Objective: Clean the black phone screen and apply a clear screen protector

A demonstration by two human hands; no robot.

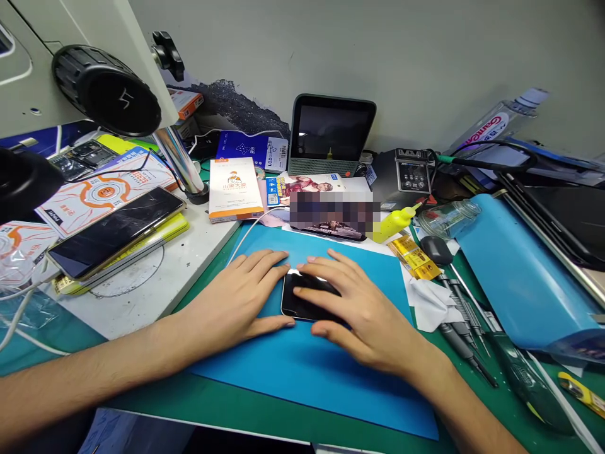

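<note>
At centre, the left hand (253, 287) brackets one end of a smartphone (300, 307), grip unclear; the right hand (362, 306) spreads unclenched fingers over it. Mid-right: clear container (449, 219), contents indistinct.

White-orange box (235, 188) before blue box (250, 150); dark-screened display (333, 133) near wall (425, 57); clear bottle (496, 125) tilted, right side.

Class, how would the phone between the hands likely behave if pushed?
The phone is probably stiff, being a thin slab. Its gloss suggests it may be slippery and fragile. Lying flat on the blue mat, it would likely slide, not tip.
</note>
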